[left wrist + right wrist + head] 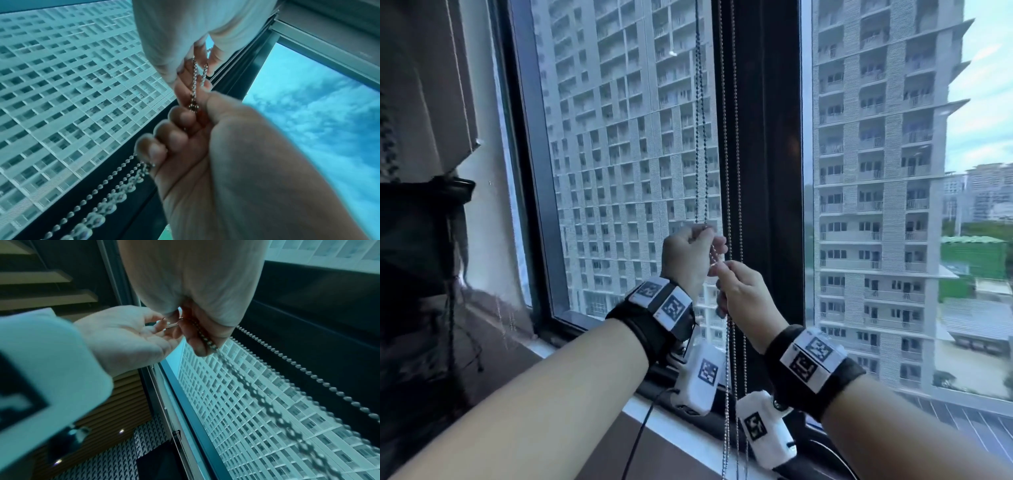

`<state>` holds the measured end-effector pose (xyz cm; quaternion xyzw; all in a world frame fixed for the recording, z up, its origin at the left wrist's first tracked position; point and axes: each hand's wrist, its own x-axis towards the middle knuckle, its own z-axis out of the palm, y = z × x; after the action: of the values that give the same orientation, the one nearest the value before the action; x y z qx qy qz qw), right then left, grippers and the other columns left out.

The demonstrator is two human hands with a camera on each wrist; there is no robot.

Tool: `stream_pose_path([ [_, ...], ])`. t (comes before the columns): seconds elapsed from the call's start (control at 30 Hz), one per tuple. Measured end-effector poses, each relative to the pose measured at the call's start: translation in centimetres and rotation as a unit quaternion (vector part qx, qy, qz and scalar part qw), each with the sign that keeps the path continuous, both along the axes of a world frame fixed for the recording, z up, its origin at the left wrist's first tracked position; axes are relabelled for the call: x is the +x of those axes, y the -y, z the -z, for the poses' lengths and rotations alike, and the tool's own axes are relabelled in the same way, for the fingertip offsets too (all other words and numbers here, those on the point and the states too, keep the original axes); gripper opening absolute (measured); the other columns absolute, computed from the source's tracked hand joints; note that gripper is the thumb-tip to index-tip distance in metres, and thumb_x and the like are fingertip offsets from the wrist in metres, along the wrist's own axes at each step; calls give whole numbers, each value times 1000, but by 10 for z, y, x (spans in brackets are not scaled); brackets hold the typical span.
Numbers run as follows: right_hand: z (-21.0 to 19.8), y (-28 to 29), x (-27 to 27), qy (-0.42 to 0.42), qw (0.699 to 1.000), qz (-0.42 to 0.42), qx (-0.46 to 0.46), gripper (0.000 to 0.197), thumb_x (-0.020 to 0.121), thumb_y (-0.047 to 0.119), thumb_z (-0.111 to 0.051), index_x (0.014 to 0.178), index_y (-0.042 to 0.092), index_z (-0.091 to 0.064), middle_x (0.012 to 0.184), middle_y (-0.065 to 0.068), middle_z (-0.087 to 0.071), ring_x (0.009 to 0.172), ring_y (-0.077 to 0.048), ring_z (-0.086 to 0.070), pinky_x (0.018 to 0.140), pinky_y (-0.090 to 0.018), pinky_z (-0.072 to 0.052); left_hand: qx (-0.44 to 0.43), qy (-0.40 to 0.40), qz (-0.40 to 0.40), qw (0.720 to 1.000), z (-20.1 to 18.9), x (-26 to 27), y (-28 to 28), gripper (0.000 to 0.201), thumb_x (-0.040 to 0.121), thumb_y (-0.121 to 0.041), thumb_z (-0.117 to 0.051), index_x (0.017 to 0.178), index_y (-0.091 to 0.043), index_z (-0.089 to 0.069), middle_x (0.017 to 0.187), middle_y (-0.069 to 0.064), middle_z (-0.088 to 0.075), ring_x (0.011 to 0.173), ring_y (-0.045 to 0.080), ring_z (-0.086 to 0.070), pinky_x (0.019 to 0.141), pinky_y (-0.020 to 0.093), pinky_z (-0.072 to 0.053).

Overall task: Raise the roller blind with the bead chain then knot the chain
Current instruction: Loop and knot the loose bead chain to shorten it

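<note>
A dark bead chain (700,137) hangs in front of the window glass down to my two hands, which meet at chest height. My left hand (693,251) is uppermost and pinches a small loop of the chain (194,84) between its fingertips (211,56). Just below, my right hand (739,291) has its fingers curled round the doubled strands (207,339), which run on down past the sill (727,359). In the right wrist view my left hand (131,331) reaches in from the left toward my right hand (197,331). No blind fabric covers the glass in the head view.
A second, lighter bead chain (734,137) hangs along the dark window mullion (763,171) just right of my hands. The sill (585,356) runs below, with a thin black cable (640,435) across it. A dark bag-like object (414,240) stands at the left wall.
</note>
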<state>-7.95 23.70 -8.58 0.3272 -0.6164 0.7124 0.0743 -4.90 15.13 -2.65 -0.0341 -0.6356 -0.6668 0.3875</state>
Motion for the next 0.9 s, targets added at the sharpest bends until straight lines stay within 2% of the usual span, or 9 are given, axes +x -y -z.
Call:
stream_pose_path([
  [0.13, 1, -9, 0, 47, 998, -3, 43, 41, 95, 40, -59, 62, 19, -46, 57, 2, -37, 45, -11, -32, 42, -25, -29, 84, -26, 96, 992, -3, 8, 11, 21, 89, 0, -50, 104, -15, -48, 59, 3, -51, 45, 13, -47, 52, 32, -48],
  [0.23, -4, -18, 2, 86, 994, -22, 72, 45, 88, 42, -69, 55, 23, -45, 53, 0, -32, 42, -14, -28, 42, -25, -25, 87, -27, 167, 982, -5, 16, 22, 12, 89, 0, -42, 93, -5, -52, 57, 1, -38, 41, 10, -34, 46, 29, -30],
  [0.3, -13, -25, 3, 128, 989, -54, 59, 39, 90, 35, -68, 61, 21, -46, 52, 1, -30, 42, -13, -24, 42, -24, -21, 44, -23, 180, 983, -4, 21, 27, 17, 90, -4, -41, 83, -5, -57, 53, -2, -39, 42, 11, -32, 47, 29, -26],
  [0.43, -43, -32, 6, 193, 976, -99, 9, 33, 99, 31, -49, 68, 18, -47, 48, 7, -30, 39, -10, -22, 38, -23, -19, -88, -16, 174, 981, -5, 30, 32, 28, 93, -8, -38, 81, -1, -62, 54, 4, -52, 47, 18, -44, 49, 31, -40],
  [0.5, -60, -32, 12, 193, 975, -111, -2, 30, 101, 27, -39, 76, 15, -52, 49, 6, -34, 38, -9, -25, 37, -21, -21, -113, -6, 186, 976, -8, 34, 30, 33, 93, -7, -35, 91, 6, -65, 64, 14, -62, 57, 25, -57, 55, 34, -53],
  [0.57, -75, -32, 18, 179, 977, -113, -5, 25, 101, 21, -36, 93, 9, -57, 53, 4, -40, 39, -8, -31, 38, -20, -25, -109, -3, 204, 973, -9, 35, 29, 35, 92, -1, -32, 99, 8, -65, 71, 20, -67, 64, 28, -65, 61, 35, -57],
  [0.67, -90, -30, 28, 162, 981, -109, 3, 23, 98, 10, -33, 109, 3, -52, 60, -3, -52, 43, -10, -42, 40, -19, -31, -91, 2, 190, 978, -10, 29, 31, 31, 94, 3, -34, 103, -1, -64, 72, 16, -71, 64, 27, -71, 62, 34, -58],
  [0.73, -95, -30, 34, 161, 979, -125, 17, 28, 97, 5, -29, 115, -1, -49, 66, -9, -60, 46, -13, -50, 39, -20, -39, -107, 6, 165, 980, -9, 23, 32, 22, 94, 1, -44, 108, -7, -60, 78, 16, -71, 65, 24, -71, 65, 37, -60],
  [0.9, -100, -28, 46, 159, 972, -163, 61, 28, 100, 6, -30, 119, -2, -50, 75, -16, -61, 52, -17, -63, 46, -23, -53, -127, 44, 175, 975, -12, 15, 35, 41, 88, 2, -57, 123, -18, -47, 87, 18, -64, 67, 23, -65, 67, 37, -60],
])
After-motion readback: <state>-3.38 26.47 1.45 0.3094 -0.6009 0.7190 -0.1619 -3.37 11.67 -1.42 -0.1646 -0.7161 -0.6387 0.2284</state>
